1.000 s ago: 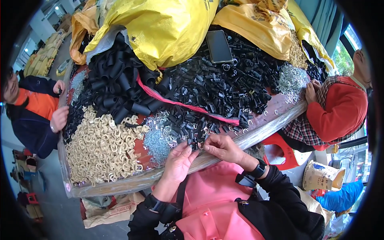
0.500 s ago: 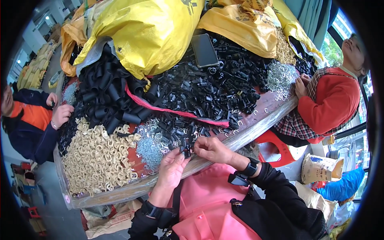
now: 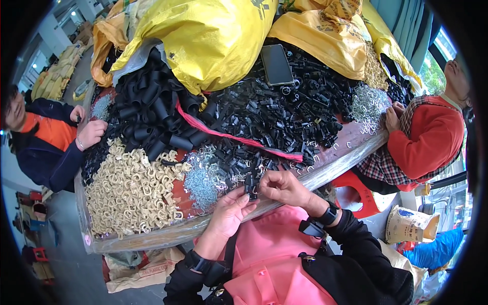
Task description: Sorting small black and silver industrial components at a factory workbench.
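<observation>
My left hand pinches a small black plastic part between thumb and fingers, holding it upright above the near edge of the table. Close by on the right, my right hand has its thumb and forefinger drawn together beside the part. Anything in that pinch is too small to make out. Just beyond both hands lies a heap of similar black plastic parts. Small silvery screws or pins are piled left of the part, and beige U-shaped pieces form a large heap farther left.
Black tubes lie at the back left under a yellow sack. A red strap crosses the black heap, and a phone rests on it. Metal hooks are heaped at right. Co-workers sit left and right.
The whole view has shifted slightly to the right. My left hand still holds the black part, now seen more upright, and my right hand's fingers stay pinched beside it.
</observation>
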Available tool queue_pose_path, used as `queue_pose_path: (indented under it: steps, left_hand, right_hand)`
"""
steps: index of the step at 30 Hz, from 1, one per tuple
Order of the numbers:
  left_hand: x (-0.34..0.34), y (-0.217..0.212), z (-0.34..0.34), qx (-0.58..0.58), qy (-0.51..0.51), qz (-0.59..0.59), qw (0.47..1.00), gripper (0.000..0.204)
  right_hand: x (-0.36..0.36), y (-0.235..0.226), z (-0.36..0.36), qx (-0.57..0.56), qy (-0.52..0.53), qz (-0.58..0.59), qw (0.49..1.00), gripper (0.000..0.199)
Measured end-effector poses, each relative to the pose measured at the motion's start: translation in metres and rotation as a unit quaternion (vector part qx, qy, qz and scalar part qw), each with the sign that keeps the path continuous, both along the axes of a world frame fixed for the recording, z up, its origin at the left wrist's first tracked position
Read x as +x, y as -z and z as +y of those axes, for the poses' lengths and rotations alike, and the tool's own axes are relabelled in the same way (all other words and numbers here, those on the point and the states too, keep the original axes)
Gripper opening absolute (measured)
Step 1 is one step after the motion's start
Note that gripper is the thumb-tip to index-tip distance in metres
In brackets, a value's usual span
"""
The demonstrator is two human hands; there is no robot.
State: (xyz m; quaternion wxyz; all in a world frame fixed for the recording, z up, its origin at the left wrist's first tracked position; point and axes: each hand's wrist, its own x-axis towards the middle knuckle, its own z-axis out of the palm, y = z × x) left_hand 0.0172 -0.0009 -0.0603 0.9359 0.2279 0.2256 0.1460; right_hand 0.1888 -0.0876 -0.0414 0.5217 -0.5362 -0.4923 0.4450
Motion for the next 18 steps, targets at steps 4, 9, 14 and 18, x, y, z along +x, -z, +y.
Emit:
queue_pose_path:
  steps: [4, 9, 14, 18]
  left_hand:
    - [-0.002, -0.003, -0.004, 0.014, 0.016, 0.015, 1.000, 0.027]
    - [-0.003, -0.011, -0.008, 0.008, 0.015, 0.021, 1.000, 0.024]
    - [-0.003, -0.012, -0.010, 0.000, 0.024, 0.005, 1.000, 0.022]
    - [-0.001, -0.011, -0.011, 0.028, 0.027, 0.031, 0.999, 0.021]
  right_hand:
    - [-0.003, -0.011, -0.003, 0.094, -0.005, -0.185, 0.978, 0.008]
    - [-0.009, -0.021, -0.008, 0.150, -0.006, -0.306, 0.940, 0.011]
    - [-0.011, -0.024, -0.012, 0.191, 0.000, -0.408, 0.893, 0.013]
    - [-0.009, -0.021, -0.012, 0.179, -0.019, -0.407, 0.895, 0.014]
